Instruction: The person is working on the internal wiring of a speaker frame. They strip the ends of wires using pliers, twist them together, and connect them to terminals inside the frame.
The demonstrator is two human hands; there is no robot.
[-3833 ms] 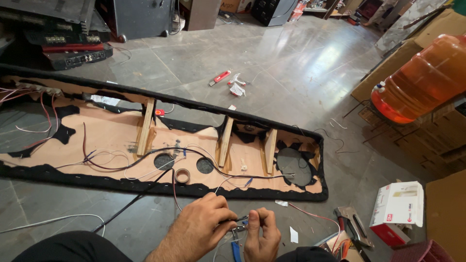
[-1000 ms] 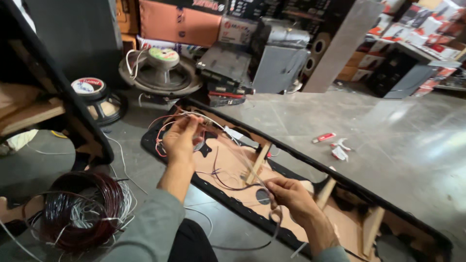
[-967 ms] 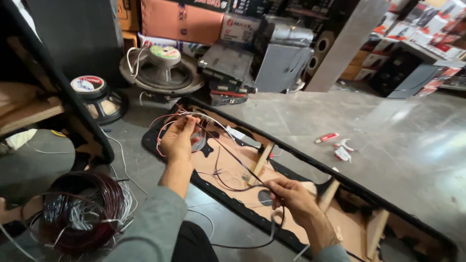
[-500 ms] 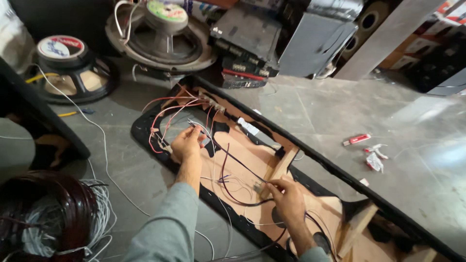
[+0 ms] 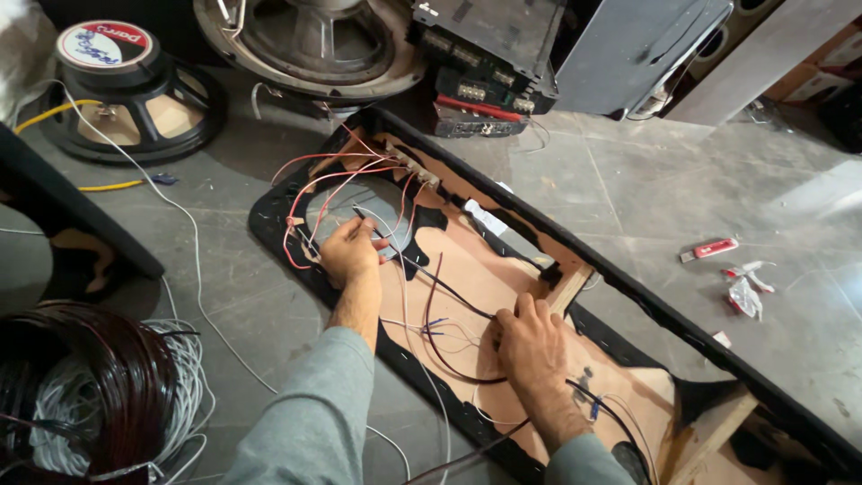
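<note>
The view now tilts further down than half a second ago. The left hand (image 5: 348, 251) sits nearer the round cutout at frame centre-left, pinching a thin dark wire (image 5: 449, 292); the right hand (image 5: 532, 339) presses flat on the long tan wooden panel (image 5: 467, 269).

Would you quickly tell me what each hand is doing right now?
Left hand: closed, pinching a dark wire near the round cutout.
Right hand: palm down, resting on the wooden panel over the same wire; grip cannot be told.
</note>
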